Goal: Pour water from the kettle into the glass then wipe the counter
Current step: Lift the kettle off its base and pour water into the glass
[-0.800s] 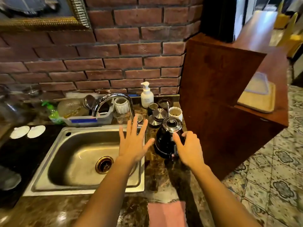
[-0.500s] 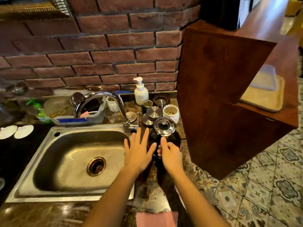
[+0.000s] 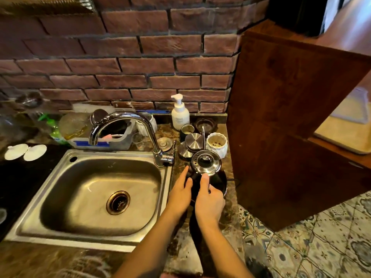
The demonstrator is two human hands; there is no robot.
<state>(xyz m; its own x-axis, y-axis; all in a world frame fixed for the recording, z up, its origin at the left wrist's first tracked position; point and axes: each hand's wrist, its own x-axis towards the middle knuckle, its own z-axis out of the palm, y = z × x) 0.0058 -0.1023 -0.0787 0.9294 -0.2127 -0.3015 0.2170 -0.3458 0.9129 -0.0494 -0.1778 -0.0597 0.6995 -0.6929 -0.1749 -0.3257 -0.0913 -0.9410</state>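
Observation:
A black kettle (image 3: 219, 180) with a shiny steel lid (image 3: 205, 162) stands on the marble counter (image 3: 180, 245), right of the sink. My right hand (image 3: 209, 201) is closed around the kettle's near side, thumb pointing up toward the lid. Laid flat against the kettle's left side is my left hand (image 3: 179, 194), its fingers stretched out and gripping nothing. A small clear glass (image 3: 138, 140) stands behind the tap, apart from both hands. A sliver of pink cloth (image 3: 180, 275) shows at the bottom edge.
The steel sink (image 3: 60, 197) and its tap (image 3: 152, 137) lie to the left. Behind the kettle are a white ribbed cup (image 3: 217, 144), steel lids (image 3: 193, 140) and a soap dispenser (image 3: 180, 115). A wooden cabinet (image 3: 281, 127) rises close on the right. A dish caddy (image 3: 96, 143) sits behind the sink.
Both hands have moved forward from mid-air onto the kettle. My right hand has closed on it, and my left hand has come against its side. The view has tilted down.

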